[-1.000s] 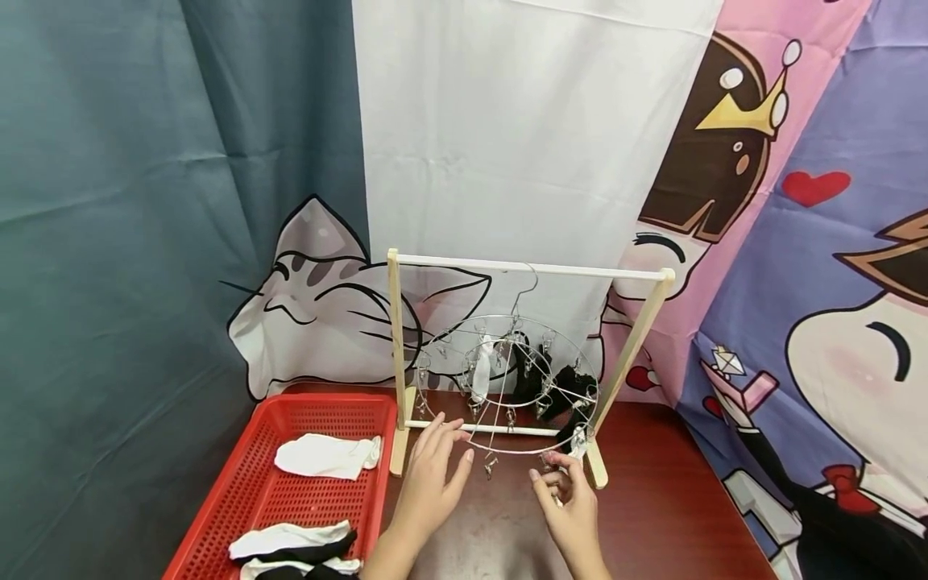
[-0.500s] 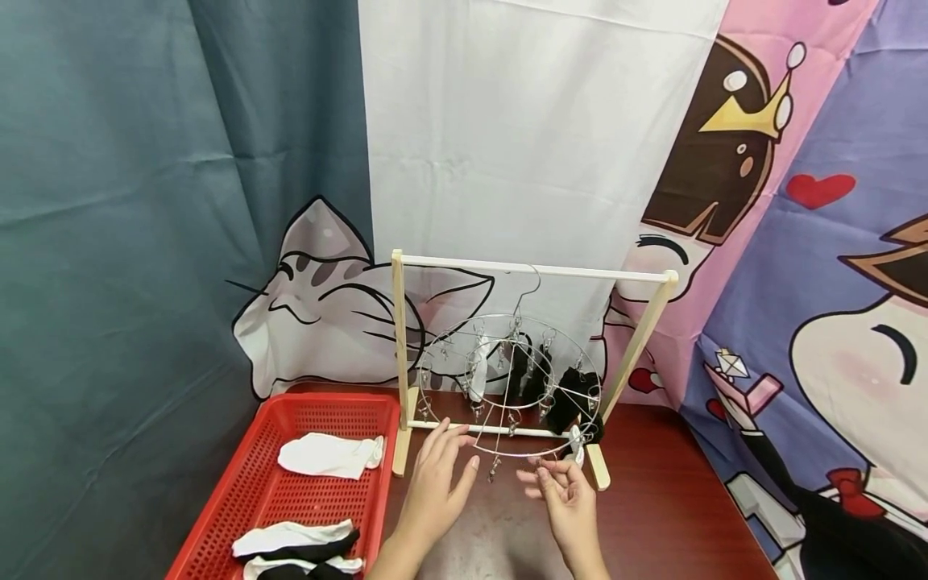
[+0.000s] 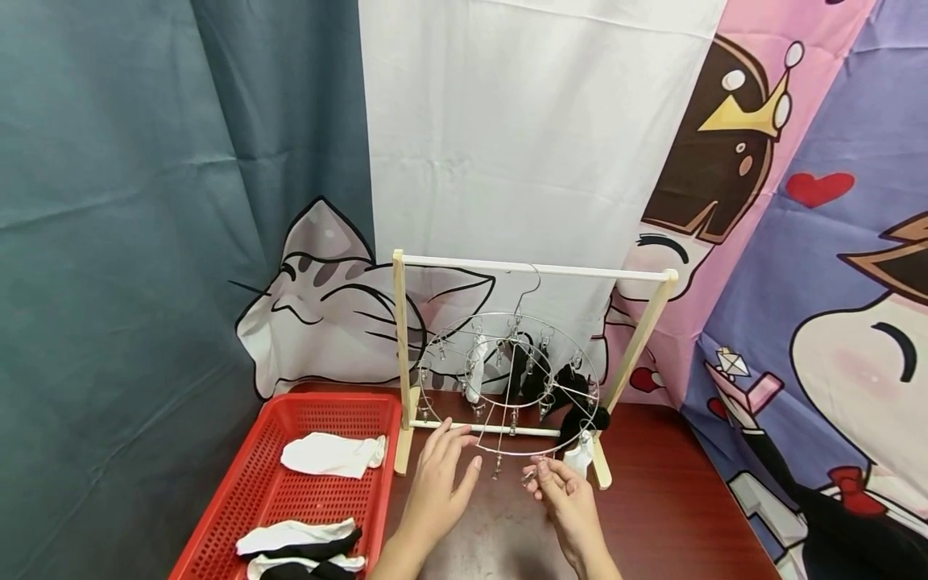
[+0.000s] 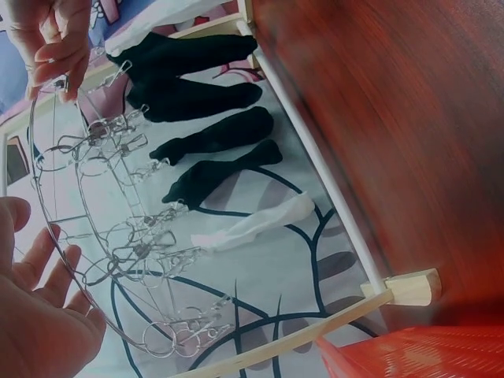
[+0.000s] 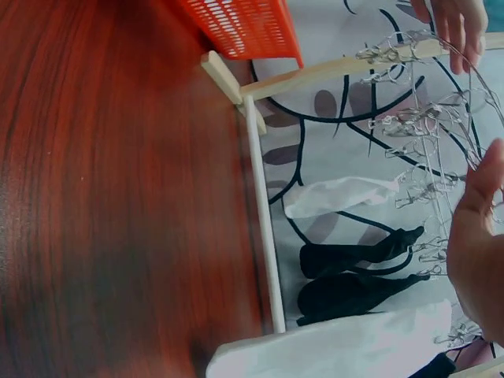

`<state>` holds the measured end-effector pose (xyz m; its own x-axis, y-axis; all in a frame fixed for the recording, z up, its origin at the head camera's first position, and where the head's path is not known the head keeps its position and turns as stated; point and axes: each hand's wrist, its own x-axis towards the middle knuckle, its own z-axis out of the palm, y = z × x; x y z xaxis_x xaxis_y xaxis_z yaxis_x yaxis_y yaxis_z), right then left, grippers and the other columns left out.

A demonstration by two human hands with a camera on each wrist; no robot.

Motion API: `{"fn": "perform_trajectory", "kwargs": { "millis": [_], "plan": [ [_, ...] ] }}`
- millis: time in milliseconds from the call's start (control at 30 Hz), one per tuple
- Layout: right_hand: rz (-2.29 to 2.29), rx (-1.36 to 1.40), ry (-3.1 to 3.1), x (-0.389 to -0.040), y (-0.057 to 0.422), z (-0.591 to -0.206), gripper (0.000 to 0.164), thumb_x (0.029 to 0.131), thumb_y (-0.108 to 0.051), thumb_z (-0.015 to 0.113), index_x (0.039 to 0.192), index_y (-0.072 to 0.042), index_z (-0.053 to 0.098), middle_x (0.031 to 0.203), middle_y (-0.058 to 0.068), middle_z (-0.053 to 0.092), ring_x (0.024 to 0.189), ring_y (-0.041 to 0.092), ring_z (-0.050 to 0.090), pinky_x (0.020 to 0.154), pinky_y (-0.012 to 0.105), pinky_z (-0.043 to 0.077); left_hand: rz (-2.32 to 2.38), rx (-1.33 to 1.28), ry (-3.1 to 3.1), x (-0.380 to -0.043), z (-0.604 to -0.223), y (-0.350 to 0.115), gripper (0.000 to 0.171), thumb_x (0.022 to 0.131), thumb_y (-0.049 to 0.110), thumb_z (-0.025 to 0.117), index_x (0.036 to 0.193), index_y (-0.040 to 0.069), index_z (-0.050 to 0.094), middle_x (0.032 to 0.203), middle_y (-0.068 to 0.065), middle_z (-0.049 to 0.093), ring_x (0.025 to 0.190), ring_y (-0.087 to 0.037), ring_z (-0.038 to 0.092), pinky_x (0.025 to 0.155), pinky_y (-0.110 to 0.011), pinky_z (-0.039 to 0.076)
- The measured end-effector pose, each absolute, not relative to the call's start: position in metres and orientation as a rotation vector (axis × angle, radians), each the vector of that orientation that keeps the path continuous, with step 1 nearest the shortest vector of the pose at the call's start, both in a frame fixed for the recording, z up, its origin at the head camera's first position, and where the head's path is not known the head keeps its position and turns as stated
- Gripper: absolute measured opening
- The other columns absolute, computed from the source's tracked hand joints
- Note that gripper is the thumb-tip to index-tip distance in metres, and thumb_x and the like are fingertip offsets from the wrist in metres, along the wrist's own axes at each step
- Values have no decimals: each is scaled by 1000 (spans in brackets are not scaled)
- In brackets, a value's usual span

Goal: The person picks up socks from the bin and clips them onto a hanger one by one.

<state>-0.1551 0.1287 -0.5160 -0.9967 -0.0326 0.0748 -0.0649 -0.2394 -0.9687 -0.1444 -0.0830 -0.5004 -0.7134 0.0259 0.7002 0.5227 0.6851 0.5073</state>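
A round wire sock hanger (image 3: 500, 455) with metal clips hangs by its hook from a rack. My left hand (image 3: 438, 487) has its fingers spread at the hanger's front left rim; in the left wrist view the fingertips (image 4: 47, 236) touch the wire. At the front right rim, my right hand (image 3: 573, 503) pinches a metal clip (image 3: 529, 478) between thumb and fingers. Just beyond it a white sock (image 3: 580, 455) hangs from the hanger. Several black socks (image 4: 213, 130) and another white sock (image 4: 260, 220) are clipped farther round the ring.
The rack (image 3: 399, 346) has wooden legs and white bars. To the left stands a red basket (image 3: 391, 403) holding a white sock (image 3: 333, 455) and a pile of black and white socks (image 3: 300, 536). A printed cloth (image 3: 536, 121) hangs behind.
My right hand has closed its thumb and fingers on a clip at the rim. The hanging socks at the right have swung, and the front white one shows more. The left hand stays at the rim.
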Motion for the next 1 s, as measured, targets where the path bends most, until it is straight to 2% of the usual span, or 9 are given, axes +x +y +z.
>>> {"fn": "perform_trajectory", "kwargs": {
  "millis": [167,300,433,567,667,800,900,1000],
  "plan": [
    [2408,181,-1945,-156,130,-516,28,103,-9,57,111,18,57,94,2,74,72,3,63,63,15,51,-951,-412,-2230,-144,-499,-84,24,92,18,70,115,11,68,133,-6,65,140,-34,46,113,-57,35],
    [2285,157,-1966,-156,129,-517,29,102,-7,59,105,22,57,91,-2,74,67,1,60,60,16,49,-923,-424,-2255,-145,-498,-86,25,93,20,70,116,12,68,136,-3,63,140,-34,46,111,-58,36],
    [2190,128,-1954,-155,128,-516,25,101,-4,60,99,21,60,85,-3,74,62,1,57,55,16,47,-923,-450,-2266,-149,-494,-93,27,94,21,69,119,15,67,140,-3,60,140,-34,45,111,-60,36],
    [2148,158,-1928,-154,126,-517,20,99,0,62,93,19,61,81,-2,72,60,1,56,52,15,45,-969,-453,-2268,-157,-489,-110,32,96,21,67,126,13,64,145,-5,57,141,-34,44,114,-60,33],
    [2131,192,-1921,-153,123,-516,18,98,1,62,88,17,60,81,-1,72,59,2,56,51,13,43,-999,-396,-2171,-171,-491,-133,38,94,11,68,131,5,61,143,-10,57,136,-35,47,113,-55,35],
    [2127,220,-1927,-152,120,-514,21,98,1,62,85,16,56,83,-1,72,59,2,56,51,12,41,-1028,-137,-2099,-197,-505,-181,41,92,3,66,131,-5,55,133,-23,58,125,-41,50,106,-54,38],
    [2125,210,-1928,-152,121,-514,21,97,2,62,84,16,54,83,-1,73,59,3,56,50,13,42,-1013,77,-2301,-211,-523,-220,43,97,11,62,134,-7,48,131,-30,57,120,-48,51,100,-60,42],
    [2105,181,-1936,-152,122,-515,21,97,2,63,84,15,54,82,-2,73,58,3,56,45,13,40,-887,99,-2600,-217,-548,-251,51,96,18,66,134,-8,46,127,-33,58,115,-51,55,92,-62,47]
  ]
}}
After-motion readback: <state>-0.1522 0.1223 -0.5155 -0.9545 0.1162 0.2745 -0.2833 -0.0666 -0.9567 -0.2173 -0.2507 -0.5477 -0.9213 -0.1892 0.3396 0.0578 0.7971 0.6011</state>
